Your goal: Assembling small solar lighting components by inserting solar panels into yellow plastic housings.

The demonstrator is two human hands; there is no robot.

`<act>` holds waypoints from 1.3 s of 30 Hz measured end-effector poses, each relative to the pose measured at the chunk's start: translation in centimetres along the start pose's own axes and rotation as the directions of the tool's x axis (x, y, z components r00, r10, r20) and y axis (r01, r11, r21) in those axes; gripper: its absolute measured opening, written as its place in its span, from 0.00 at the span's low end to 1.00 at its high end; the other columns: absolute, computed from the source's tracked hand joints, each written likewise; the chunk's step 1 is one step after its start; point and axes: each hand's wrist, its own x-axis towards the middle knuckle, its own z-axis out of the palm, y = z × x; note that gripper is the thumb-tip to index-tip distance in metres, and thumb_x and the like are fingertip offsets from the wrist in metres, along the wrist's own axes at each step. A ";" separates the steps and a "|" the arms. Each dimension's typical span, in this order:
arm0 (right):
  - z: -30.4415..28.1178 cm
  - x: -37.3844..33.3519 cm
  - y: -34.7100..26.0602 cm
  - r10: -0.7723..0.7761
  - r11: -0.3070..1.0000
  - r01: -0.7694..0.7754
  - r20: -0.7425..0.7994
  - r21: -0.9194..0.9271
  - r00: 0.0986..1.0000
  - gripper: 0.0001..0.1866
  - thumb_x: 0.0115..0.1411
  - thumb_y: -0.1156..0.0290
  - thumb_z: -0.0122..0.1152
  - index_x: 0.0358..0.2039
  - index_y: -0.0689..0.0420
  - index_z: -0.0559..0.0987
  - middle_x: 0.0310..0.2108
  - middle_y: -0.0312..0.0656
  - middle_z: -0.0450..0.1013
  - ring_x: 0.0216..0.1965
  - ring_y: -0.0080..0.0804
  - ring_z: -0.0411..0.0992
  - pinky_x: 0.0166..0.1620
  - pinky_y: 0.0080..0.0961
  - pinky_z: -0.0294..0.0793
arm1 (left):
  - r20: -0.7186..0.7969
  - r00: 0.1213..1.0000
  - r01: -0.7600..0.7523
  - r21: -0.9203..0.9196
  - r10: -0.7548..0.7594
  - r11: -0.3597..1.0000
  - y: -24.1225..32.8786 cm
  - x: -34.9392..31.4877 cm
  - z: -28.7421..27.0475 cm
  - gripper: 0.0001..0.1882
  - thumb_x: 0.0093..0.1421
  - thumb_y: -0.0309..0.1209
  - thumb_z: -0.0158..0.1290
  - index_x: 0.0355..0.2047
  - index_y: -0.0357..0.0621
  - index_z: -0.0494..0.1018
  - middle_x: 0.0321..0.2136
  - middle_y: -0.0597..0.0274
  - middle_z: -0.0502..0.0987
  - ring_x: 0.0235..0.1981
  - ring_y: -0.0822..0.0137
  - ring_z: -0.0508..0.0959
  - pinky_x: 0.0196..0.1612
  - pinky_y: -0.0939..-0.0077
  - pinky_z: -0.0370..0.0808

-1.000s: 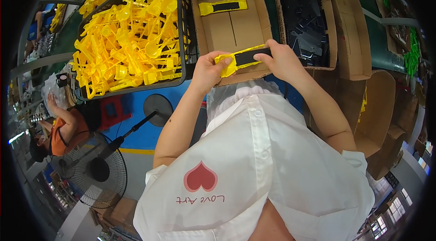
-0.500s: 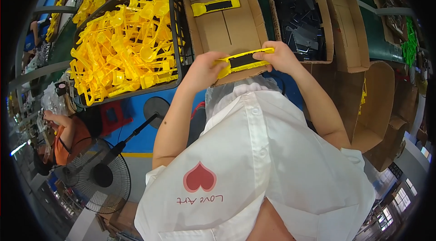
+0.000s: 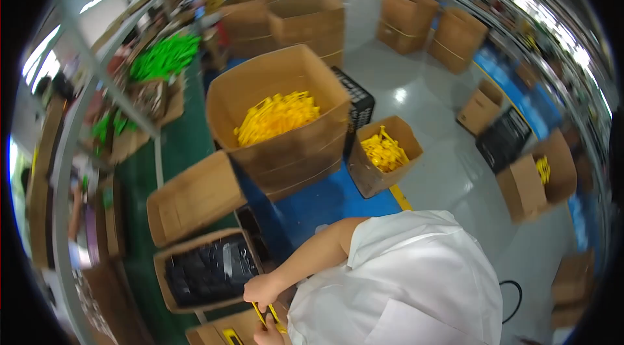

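Both hands are low in the view, over the near cardboard box. My right hand (image 3: 261, 289) is closed on one end of a yellow plastic frame (image 3: 281, 328) with a black insert. My left hand (image 3: 269, 333), partly cut off by the lower edge, grips the same frame nearer the other end. Another yellow frame with a black insert (image 3: 231, 336) lies in the near cardboard box (image 3: 203, 334). Beside my right hand stands a shallow carton (image 3: 166, 293) full of flat black plates (image 3: 211, 270).
Beyond the plates sits another shallow carton (image 3: 195, 197). A tall carton (image 3: 286, 160) of yellow parts (image 3: 278, 117) and a smaller carton (image 3: 370, 176) of them stand on the floor to my right. Green parts (image 3: 166, 57) lie on the far bench, behind a metal post (image 3: 127, 101).
The view has swung far to the right, bringing the floor and tall cartons into sight. The hands now appear at the lower edge, still holding the yellow frame.
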 end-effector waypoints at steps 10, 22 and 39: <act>-2.2 -5.1 0.7 0.217 0.939 -0.150 -0.195 0.308 0.957 0.27 0.35 0.59 0.66 0.31 0.63 0.67 0.21 0.49 0.69 0.26 0.46 0.69 0.27 0.36 0.66 | 0.045 0.888 -0.432 -0.256 0.457 0.865 -1.1 6.5 2.9 0.09 0.50 0.26 0.51 0.23 0.29 0.68 0.14 0.61 0.69 0.18 0.77 0.62 0.21 0.76 0.63; -4.9 -2.9 -3.5 0.097 0.538 -0.118 0.077 0.835 0.992 0.29 0.40 0.63 0.65 0.41 0.59 0.63 0.25 0.38 0.66 0.20 0.24 0.66 0.20 0.20 0.64 | -0.234 0.967 -0.154 -0.200 0.105 0.968 2.0 3.3 -1.0 0.10 0.51 0.32 0.50 0.21 0.36 0.70 0.16 0.57 0.72 0.17 0.66 0.71 0.22 0.74 0.67; -2.9 2.4 -3.1 -0.402 0.693 -0.047 0.440 0.719 0.803 0.15 0.46 0.76 0.62 0.24 0.58 0.61 0.15 0.36 0.64 0.17 0.18 0.64 0.21 0.14 0.61 | -0.580 0.802 -0.513 -0.551 -0.140 -0.659 0.2 4.9 0.1 0.12 0.54 0.39 0.46 0.18 0.51 0.62 0.17 0.70 0.61 0.23 0.72 0.62 0.39 0.72 0.62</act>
